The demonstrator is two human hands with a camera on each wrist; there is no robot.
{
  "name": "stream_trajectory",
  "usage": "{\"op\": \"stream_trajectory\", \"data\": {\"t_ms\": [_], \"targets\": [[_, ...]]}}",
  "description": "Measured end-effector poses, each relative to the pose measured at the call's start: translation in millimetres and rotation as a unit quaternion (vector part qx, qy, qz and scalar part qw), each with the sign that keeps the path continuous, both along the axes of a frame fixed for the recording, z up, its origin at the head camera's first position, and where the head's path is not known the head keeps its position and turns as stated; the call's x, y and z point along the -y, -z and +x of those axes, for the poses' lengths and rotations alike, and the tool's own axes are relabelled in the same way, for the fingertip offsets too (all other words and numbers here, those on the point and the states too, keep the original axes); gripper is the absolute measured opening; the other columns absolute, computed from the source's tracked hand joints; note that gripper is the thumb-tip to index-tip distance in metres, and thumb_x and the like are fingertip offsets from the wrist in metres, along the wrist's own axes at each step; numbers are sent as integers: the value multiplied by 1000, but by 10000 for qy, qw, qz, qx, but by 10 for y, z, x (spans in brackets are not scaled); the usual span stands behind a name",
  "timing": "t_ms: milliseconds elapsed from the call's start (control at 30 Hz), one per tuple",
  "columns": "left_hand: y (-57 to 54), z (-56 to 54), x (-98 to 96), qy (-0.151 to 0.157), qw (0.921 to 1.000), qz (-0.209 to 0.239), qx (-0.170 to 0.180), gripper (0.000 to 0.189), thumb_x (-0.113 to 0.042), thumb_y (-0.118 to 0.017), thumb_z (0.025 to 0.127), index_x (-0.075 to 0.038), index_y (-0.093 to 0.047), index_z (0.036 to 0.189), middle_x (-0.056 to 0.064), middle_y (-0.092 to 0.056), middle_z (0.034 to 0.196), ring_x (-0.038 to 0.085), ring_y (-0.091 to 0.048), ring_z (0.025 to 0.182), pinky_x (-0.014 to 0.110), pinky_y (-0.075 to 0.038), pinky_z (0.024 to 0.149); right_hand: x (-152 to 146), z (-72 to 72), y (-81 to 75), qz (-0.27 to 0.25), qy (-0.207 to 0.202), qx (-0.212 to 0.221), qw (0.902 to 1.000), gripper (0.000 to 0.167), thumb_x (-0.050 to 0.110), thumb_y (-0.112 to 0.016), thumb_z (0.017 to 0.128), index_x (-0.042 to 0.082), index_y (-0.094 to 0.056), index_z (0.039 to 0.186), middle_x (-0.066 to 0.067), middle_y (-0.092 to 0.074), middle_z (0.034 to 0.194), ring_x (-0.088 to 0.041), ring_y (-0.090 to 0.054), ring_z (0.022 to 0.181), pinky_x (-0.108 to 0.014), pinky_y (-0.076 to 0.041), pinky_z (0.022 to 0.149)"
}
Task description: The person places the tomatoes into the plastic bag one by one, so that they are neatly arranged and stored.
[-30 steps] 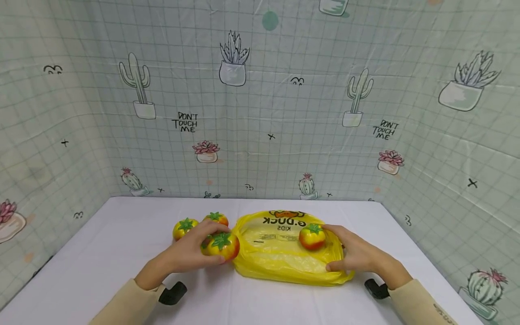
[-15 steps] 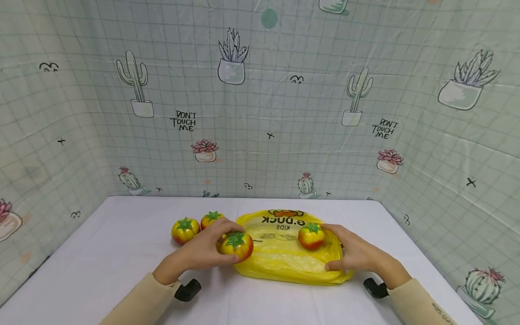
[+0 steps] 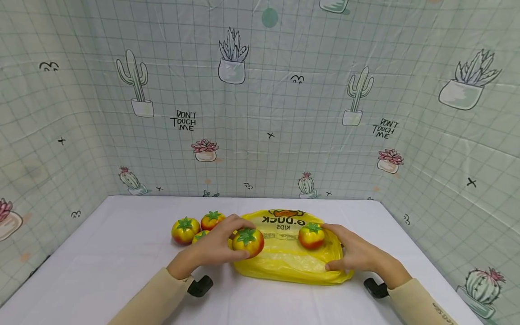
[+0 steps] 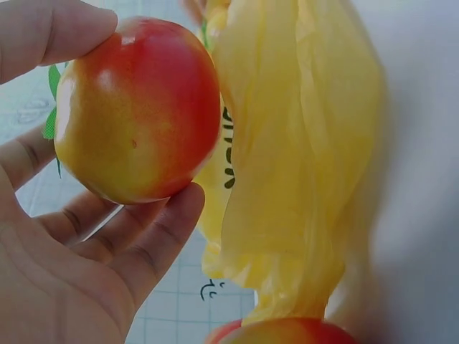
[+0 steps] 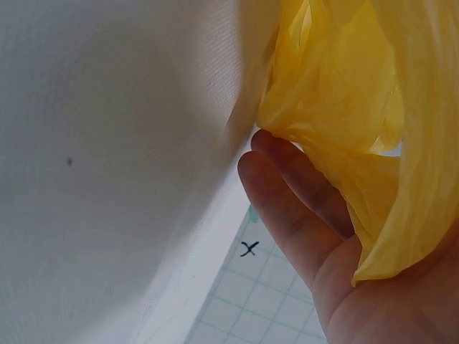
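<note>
My left hand holds a red-and-yellow tomato with a green leafy top, thumb on one side and fingers round the other. It is above the left end of a yellow plastic bag. In the left wrist view the tomato is gripped near the fingertips, beside the bag. My right hand grips the bag's right end, thumb at the near side. The right wrist view shows its fingers behind the bag; the thumb is hidden there. Another tomato lies at the bag, close to the right fingertips.
Several more tomatoes sit to the left on the white table, among them one tomato at the far left and another tomato behind. My left hand partly covers a third. A patterned cloth rises behind the table.
My left hand has carried its tomato to the right, from beside the other tomatoes to over the bag's left end. My right hand and the bag have stayed almost still.
</note>
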State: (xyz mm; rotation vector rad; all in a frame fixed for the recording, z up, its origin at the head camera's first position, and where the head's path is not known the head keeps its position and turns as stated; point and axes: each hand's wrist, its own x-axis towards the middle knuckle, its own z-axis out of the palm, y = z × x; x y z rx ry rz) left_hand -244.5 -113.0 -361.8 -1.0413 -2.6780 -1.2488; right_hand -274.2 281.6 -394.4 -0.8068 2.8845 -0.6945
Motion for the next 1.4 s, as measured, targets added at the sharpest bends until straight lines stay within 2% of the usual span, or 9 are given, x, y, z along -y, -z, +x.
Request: {"op": "stream_trajectory", "data": {"t_ms": [300,600,867,1067,1400], "targets": [[12,-54,-102,-181,9994,-128,271,48,-28,-72,80,-29,-56,125,-6,-48,119,14,-49,102,34,-46,88,8,11,-7,17,57,36,10000,95,48,-80,68,16,-35,145,-8,-39,145,-32,-39,131,-58,-32,103],[-3,-104,-221,-236,9994,-163,216,49,-26,-70,81,-23,-54,127,-4,-48,118,13,-50,100,32,-47,86,5,4,5,-18,10,-4,10000,95,48,-80,68,16,-34,145,-9,-40,144,-33,-39,131,-58,-33,102],[6,-174,-362,-293,9992,-61,277,51,-27,-72,81,-24,-55,129,-3,-47,118,15,-49,104,36,-47,90,6,8,-5,16,53,28,10000,95,48,-80,68,17,-34,145,-8,-39,145,-33,-39,131,-59,-33,102],[24,-219,-455,-268,9988,-38,419,53,-28,-72,82,-25,-53,131,-1,-46,119,16,-50,103,31,-48,87,7,4,-19,35,30,27,10000,95,49,-80,68,16,-34,145,-9,-40,145,-33,-39,131,-59,-33,102],[87,-359,-620,-353,9972,-195,635,51,-28,-72,81,-27,-55,129,0,-45,118,17,-51,99,30,-49,84,0,-1,-14,8,31,38,10000,96,49,-80,67,15,-34,145,-10,-39,145,-34,-38,131,-59,-32,102]]}}
